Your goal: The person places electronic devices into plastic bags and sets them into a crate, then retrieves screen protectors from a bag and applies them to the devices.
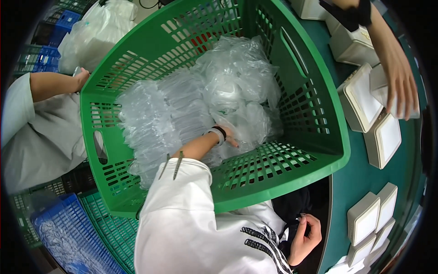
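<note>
Bench [356,182], dark green top. Directly upon it: pale boxes [365,96] with white faces, strung out from the far end toward the middle; a second cluster of similar boxes [365,223], closely set, between left and right edges toward the near end.

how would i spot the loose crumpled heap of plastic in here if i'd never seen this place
Start at the big green basket in the middle of the view. Inside its right half, just beyond the left hand, is the crumpled heap of clear plastic. It looks puffed and tangled, unlike the clear plastic lined up in rows on its left.
</note>
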### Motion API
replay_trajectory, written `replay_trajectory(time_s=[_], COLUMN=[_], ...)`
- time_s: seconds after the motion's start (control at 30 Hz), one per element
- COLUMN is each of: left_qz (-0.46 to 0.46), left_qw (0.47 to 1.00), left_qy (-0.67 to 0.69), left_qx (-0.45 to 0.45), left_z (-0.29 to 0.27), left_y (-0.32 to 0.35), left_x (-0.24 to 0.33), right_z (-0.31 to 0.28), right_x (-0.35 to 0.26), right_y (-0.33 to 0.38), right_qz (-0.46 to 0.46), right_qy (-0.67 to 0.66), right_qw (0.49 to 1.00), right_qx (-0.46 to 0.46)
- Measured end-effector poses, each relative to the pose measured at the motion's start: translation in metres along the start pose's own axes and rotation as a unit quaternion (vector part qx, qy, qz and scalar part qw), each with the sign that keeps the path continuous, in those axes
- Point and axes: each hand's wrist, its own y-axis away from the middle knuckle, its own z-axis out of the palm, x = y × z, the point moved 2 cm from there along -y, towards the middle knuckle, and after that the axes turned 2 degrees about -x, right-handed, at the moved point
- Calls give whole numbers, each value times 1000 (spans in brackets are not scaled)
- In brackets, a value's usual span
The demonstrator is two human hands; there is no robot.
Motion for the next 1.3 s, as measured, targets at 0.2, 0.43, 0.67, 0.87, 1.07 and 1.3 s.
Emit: replay_trajectory(time_s=[0.2,0.43,0.67,0.87,1.07,1.3], left_qz=[350,389,518,584,549,423], left_qw=[890,837,608,580,716,595], left_qy=[79,265,560,464,381,657], left_qx=[280,278,218,326,201,188], left_z=[9,-69,-57,-12,-62,-75], left_y=[16,149,264,330,356,291], left_x=[0,1,39,123,39,-41], right_z=[-4,-20,-39,13,-13,4], right_x=[5,-18,-98,-191,-119,-136], right_y=[-2,-3,-12,-36,-52,-85], right_qz=[-4,-37,-36,-72,126,85], right_qy=[-1,-23,-378,-402,-397,-398], right_qw=[1000,999,912,901,907,909], right_qx=[-13,-17,-156,-144,-64,-90])
